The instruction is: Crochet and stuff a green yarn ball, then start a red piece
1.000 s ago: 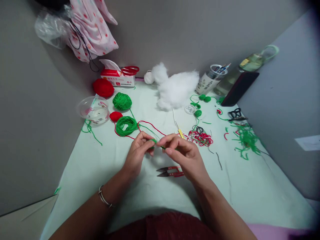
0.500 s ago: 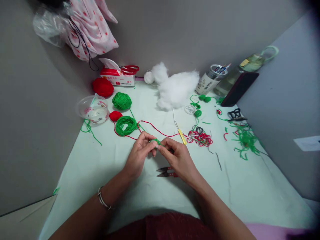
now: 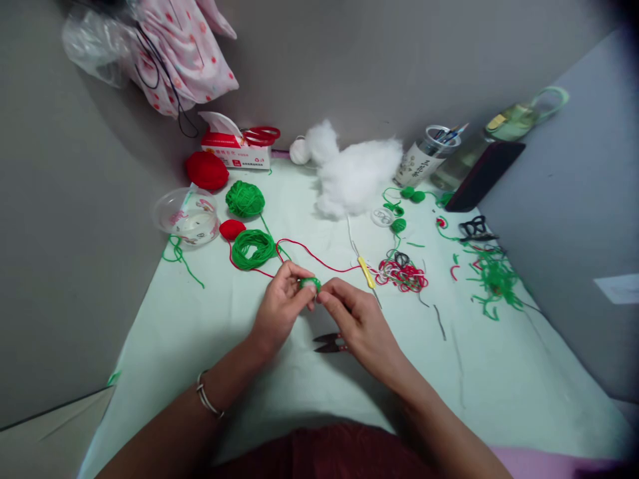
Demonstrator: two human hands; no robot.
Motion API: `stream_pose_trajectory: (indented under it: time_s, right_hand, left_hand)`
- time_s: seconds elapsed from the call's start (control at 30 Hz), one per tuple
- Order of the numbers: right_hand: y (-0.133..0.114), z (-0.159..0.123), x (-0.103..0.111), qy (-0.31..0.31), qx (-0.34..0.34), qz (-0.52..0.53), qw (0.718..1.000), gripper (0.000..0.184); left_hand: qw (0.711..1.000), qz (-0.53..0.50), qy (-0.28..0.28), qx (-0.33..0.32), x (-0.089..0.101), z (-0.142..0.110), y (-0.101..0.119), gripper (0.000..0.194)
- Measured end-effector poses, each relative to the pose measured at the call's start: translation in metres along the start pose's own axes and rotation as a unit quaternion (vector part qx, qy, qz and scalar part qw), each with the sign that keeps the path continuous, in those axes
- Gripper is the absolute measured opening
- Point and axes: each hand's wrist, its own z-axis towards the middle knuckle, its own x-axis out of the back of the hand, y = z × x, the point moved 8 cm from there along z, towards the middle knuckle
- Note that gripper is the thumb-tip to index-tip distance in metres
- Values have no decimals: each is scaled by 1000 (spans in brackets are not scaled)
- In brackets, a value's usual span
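Note:
My left hand pinches a small green crocheted piece between thumb and fingers above the pale green table. My right hand is closed in a pinch right beside that piece, touching it from the right. What its fingers grip is too small to make out. A green yarn strand runs from the piece back to a loose green yarn coil. Small red-handled snips lie on the table under my right hand, partly hidden by it.
A green yarn ball, red yarn ball, clear bowl and tissue box sit at back left. White stuffing lies at the back. A yellow-handled crochet hook, red-white thread tangle and green scraps lie right.
My right hand has drawn in to the left and closer to the left hand. The green piece has stayed pinched in my left hand. More of the snips' handle is now covered.

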Motion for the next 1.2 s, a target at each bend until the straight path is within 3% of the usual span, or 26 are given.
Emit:
stream_pose_trajectory:
  time_s: [0.13,0.33,0.43,0.57,0.67,0.83,1.0,1.2]
  right_hand:
    - [3,-3,-6,19,-10,-17,1000,27]
    - [18,7,2,42,-47,98,993,39]
    - [20,10,9,68,-53,101,991,40]
    - [17,9,17,101,-40,63,992,35]
    - [13,8,17,78,-27,50,995,32]
    - [3,1,7,29,8,-2,1000,31]
    - [-7,-6,-6,22,46,-68,996,24]
    - [-4,-2,-4,37,50,-10,998,23]
  left_hand:
    - [999,30,31,-26,2,1,5,17]
    - [996,51,50,-55,-5,-8,10,19]
    - [997,49,30,-52,-8,-11,11,24]
    - [999,20,-38,-16,-13,-13,11,24]
    - [999,1,-48,-2,-9,-12,12,18]
    - [1000,-1,-11,-7,-4,-7,14,24]
    - [999,-14,27,-9,1,-6,10,21]
    - [998,-41,25,28,1,-7,1,22]
